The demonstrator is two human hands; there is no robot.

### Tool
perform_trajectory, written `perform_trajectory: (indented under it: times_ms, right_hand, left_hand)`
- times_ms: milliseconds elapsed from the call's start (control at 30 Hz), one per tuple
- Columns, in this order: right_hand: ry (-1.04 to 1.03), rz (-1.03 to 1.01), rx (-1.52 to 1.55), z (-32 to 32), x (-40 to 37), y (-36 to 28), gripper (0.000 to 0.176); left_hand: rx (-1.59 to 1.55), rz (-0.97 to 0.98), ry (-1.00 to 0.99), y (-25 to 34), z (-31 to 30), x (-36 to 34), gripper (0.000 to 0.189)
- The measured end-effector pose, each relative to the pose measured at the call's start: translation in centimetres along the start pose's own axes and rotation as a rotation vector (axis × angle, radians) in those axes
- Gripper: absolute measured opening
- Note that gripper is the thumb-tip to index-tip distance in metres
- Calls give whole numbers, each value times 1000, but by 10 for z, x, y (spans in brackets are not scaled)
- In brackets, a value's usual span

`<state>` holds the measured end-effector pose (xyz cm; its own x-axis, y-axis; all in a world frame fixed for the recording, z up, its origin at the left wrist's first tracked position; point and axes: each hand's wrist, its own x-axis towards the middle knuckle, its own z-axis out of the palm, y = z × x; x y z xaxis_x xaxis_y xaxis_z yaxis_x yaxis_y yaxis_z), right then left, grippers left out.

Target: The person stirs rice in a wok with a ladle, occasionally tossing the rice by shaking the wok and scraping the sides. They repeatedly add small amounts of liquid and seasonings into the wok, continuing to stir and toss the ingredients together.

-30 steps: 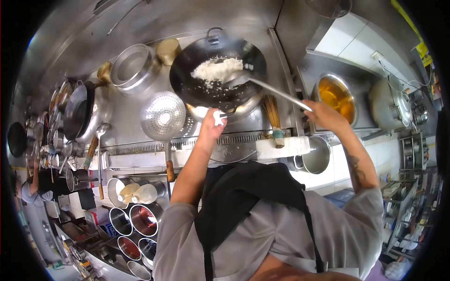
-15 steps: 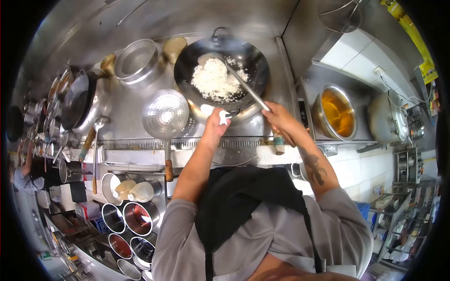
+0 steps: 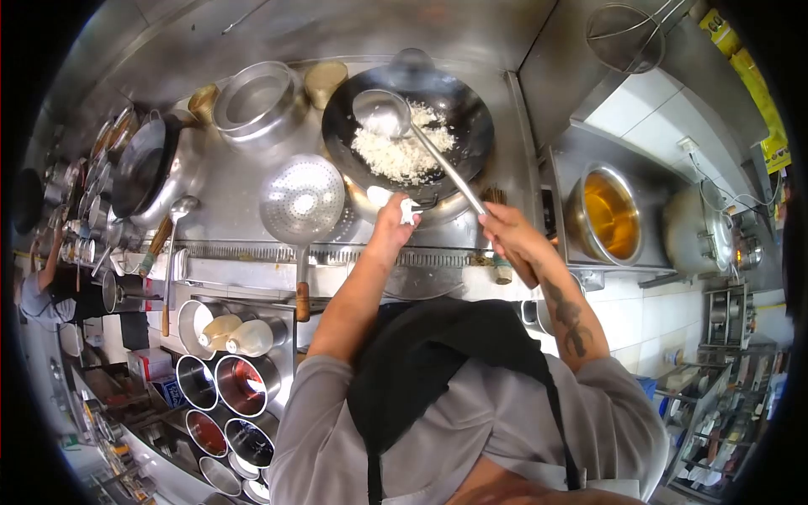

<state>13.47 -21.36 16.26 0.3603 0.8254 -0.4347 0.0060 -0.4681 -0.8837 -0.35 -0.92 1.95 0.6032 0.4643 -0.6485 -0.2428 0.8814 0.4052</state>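
Observation:
A black wok point(image 3: 468, 118) sits on the stove with loose white rice point(image 3: 402, 154) in it. My left hand point(image 3: 394, 223) is closed round the wok's near handle, with a white cloth point(image 3: 407, 210) between. In my right hand point(image 3: 515, 234) is the handle of a long metal ladle point(image 3: 446, 165); its wooden end shows below my fingers. The ladle's bowl covers the far left part of the rice. Left of the wok lies a perforated skimmer point(image 3: 301, 200) with a wooden handle.
Stacked metal pots point(image 3: 254, 101) stand at the back left. A metal bowl of amber liquid point(image 3: 604, 215) is at the right. Another ladle point(image 3: 175, 244) lies left of the skimmer. Several sauce pots point(image 3: 246, 385) stand at lower left. Another person point(image 3: 47, 290) is at the far left.
The ladle's bowl has come up from the rice and now looks larger and nearer. The rice mound is flatter and more spread out. My left hand keeps its hold on the wok handle.

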Motion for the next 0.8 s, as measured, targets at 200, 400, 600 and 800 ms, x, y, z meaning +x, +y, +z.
perform_trajectory:
  times_ms: [200, 400, 600, 800]
  right_hand:
    - [300, 64, -70, -30, 59, 27, 23]
    - [344, -50, -42, -27, 108, 24, 22]
    - [-9, -21, -96, 8, 85, 29, 18]
    - [78, -128, -844, -65, -48, -10, 32]
  left_hand:
    - [15, 33, -24, -3, -4, 5, 17]
    - [15, 16, -26, -2, -3, 4, 18]
    - [63, -47, -20, 5, -3, 4, 17]
    - [66, -83, -10, 6, -7, 17, 10]
